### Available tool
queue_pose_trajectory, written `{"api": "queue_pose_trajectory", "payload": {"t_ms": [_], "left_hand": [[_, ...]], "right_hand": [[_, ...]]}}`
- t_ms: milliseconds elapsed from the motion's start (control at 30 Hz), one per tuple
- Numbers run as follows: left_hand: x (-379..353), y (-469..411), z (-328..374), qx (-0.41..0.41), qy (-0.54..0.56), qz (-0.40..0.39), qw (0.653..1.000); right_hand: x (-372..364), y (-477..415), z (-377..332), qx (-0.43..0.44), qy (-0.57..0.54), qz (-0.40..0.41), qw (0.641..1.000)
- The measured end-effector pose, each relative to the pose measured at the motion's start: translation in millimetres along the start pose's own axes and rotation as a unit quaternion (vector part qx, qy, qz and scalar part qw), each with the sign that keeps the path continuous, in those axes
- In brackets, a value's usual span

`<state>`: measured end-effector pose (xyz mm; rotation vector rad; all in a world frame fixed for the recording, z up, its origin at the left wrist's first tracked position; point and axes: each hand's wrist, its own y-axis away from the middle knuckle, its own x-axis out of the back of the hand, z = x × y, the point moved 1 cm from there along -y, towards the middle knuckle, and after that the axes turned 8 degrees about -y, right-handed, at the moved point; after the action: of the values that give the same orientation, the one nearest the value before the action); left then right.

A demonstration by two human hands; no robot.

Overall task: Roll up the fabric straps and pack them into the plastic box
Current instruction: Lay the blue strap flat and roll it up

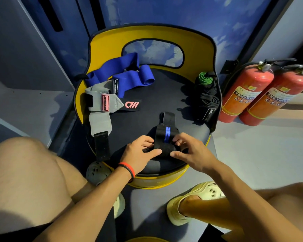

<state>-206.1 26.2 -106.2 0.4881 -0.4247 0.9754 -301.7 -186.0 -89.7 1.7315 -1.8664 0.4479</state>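
Note:
A black strap with a blue stripe [166,135] lies at the front of the round black seat [157,100], its near end wound into a roll. My left hand [138,154] pinches the roll's left end and my right hand [189,151] pinches its right end. A grey strap with a pink label [101,105] hangs over the seat's left edge. Behind it lies a blue strap [126,74]. Rolled black straps, one with a green edge [207,91], stand at the right. No plastic box shows.
The seat belongs to a yellow chair with a curved back [105,42]. Two red fire extinguishers [255,91] stand on the floor at the right. My knees and pale sandals [185,206] flank the chair's base. A grey ledge runs along the left.

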Motion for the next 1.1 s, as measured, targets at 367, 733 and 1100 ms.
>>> {"api": "queue_pose_trajectory", "payload": {"t_ms": [367,733,1100], "left_hand": [[-8.6,-9.8,4.1,0.042,-0.049,0.032,0.997],[-2.0,-75.7,35.2,0.103,0.053,0.013,0.993],[3.0,-109.3,54.7,-0.002,0.01,-0.099,0.995]], "right_hand": [[-30.1,7.0,-11.9,0.188,0.228,0.201,0.934],[-36.0,9.1,-5.6,0.159,0.277,0.174,0.932],[-31.8,4.3,0.4,0.143,0.214,0.159,0.953]]}}
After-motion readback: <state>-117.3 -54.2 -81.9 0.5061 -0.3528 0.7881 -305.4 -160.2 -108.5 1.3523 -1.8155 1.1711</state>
